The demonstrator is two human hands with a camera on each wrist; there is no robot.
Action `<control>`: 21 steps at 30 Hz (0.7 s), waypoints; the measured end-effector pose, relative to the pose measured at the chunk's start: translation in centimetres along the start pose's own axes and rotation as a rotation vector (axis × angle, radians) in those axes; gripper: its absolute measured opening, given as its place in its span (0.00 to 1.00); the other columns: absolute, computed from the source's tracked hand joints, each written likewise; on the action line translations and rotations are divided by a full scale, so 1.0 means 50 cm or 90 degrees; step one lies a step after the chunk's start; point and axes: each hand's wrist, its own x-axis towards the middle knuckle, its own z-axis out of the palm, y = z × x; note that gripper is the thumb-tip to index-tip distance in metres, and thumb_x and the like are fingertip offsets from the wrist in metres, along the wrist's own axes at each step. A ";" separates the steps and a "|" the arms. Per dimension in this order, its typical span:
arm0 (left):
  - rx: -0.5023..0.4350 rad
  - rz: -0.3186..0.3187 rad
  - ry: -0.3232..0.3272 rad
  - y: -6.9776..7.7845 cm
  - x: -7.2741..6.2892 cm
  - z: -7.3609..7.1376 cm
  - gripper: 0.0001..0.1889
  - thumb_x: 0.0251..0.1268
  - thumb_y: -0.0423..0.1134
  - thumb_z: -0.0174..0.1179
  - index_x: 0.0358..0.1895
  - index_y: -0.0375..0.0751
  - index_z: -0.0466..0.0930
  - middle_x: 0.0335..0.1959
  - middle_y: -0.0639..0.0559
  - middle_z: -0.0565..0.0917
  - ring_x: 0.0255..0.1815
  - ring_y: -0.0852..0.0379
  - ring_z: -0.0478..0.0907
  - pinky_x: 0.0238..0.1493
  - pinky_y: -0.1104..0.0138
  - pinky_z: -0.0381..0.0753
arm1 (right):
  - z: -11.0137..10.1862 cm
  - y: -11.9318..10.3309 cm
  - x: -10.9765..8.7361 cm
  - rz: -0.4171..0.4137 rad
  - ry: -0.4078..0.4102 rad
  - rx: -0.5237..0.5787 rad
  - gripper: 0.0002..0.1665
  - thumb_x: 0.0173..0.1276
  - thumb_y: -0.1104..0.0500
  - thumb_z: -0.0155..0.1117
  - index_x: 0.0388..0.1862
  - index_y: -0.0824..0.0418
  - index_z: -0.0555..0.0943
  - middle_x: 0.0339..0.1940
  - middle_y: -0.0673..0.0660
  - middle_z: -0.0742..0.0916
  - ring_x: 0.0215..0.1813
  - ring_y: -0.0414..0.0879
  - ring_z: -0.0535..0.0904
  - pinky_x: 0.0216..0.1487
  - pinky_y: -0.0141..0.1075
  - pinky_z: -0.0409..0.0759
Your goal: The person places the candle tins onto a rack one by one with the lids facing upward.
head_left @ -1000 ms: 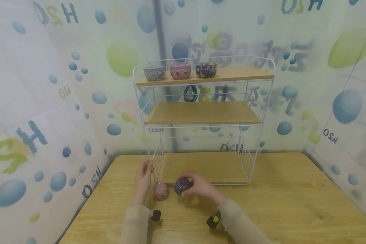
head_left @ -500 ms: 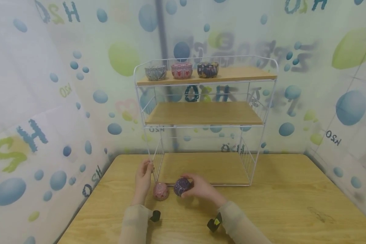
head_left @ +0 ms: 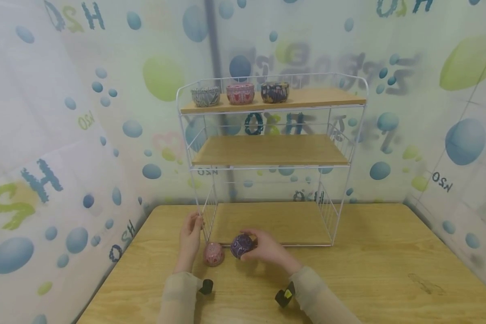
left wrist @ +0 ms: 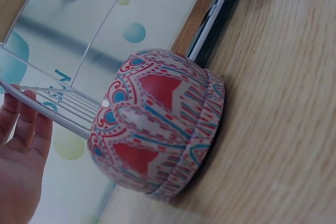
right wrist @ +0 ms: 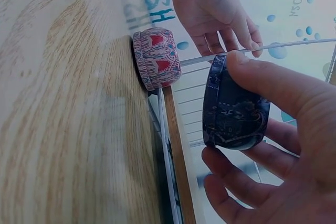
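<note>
In the head view, my right hand (head_left: pixel 269 249) holds a dark purple patterned round tin (head_left: pixel 240 246) in front of the rack's bottom shelf. The right wrist view has the thumb on one side of this dark tin (right wrist: pixel 236 111) and fingers on the other, with the tin raised off the table. My left hand (head_left: pixel 191 236) grips the front left post of a white wire shelf rack (head_left: pixel 196 193); its fingers (left wrist: pixel 23 121) bend round the post in the left wrist view. Just right of that hand, a pink and red patterned round tin (head_left: pixel 213 254) rests on the table.
Three patterned tins stand on the rack's top shelf: a grey one (head_left: pixel 205 96), a pink one (head_left: pixel 240 94) and a dark one (head_left: pixel 275 92). The wooden middle shelf (head_left: pixel 269 150) and bottom shelf (head_left: pixel 269 220) lie below. The rack stands on a wooden table (head_left: pixel 372 265).
</note>
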 end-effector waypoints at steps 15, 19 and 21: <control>-0.011 0.028 0.015 -0.077 0.024 0.005 0.14 0.77 0.42 0.47 0.52 0.34 0.72 0.47 0.39 0.81 0.50 0.37 0.76 0.49 0.60 0.75 | 0.002 0.000 0.001 -0.010 0.005 0.011 0.46 0.47 0.60 0.81 0.66 0.63 0.72 0.56 0.62 0.80 0.44 0.49 0.80 0.42 0.37 0.81; -0.007 0.014 0.012 -0.077 0.024 0.004 0.14 0.77 0.42 0.48 0.53 0.35 0.72 0.48 0.39 0.80 0.49 0.42 0.76 0.50 0.59 0.75 | 0.003 0.000 0.002 -0.014 0.006 0.004 0.46 0.46 0.60 0.81 0.66 0.63 0.72 0.57 0.63 0.80 0.45 0.51 0.80 0.44 0.38 0.81; -0.002 -0.001 0.012 -0.074 0.023 0.003 0.14 0.77 0.42 0.47 0.54 0.36 0.72 0.49 0.39 0.80 0.49 0.45 0.76 0.51 0.59 0.74 | 0.004 0.000 0.002 -0.018 0.006 0.001 0.47 0.46 0.60 0.81 0.66 0.64 0.72 0.57 0.64 0.79 0.46 0.52 0.80 0.44 0.38 0.81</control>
